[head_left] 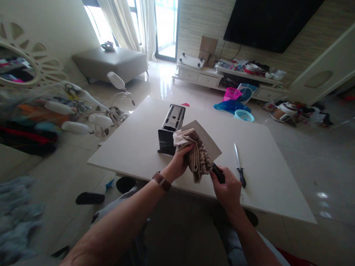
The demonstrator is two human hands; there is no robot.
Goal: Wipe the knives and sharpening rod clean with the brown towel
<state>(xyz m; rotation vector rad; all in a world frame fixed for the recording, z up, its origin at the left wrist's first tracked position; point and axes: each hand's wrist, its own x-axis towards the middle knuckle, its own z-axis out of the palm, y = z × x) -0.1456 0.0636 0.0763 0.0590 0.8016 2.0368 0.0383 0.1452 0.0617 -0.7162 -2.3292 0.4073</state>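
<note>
My left hand (181,162), with a brown strap on its wrist, is closed around a folded beige and brown towel (199,158). The towel lies against the broad grey blade of a cleaver (206,139) and hides its lower part. My right hand (228,187) grips the cleaver's black handle. Just beyond the left hand, a black and silver knife block (173,120) with slots in its top stands on the table. A honing steel (239,165) with a black handle lies to the right of the right hand.
The white table (266,176) has its near edge below my hands. On the floor past it are a blue basket (244,115) and a pink basket (232,93). A lamp with several white shades (100,120) stands at the left. A grey bench (113,63) is near the window.
</note>
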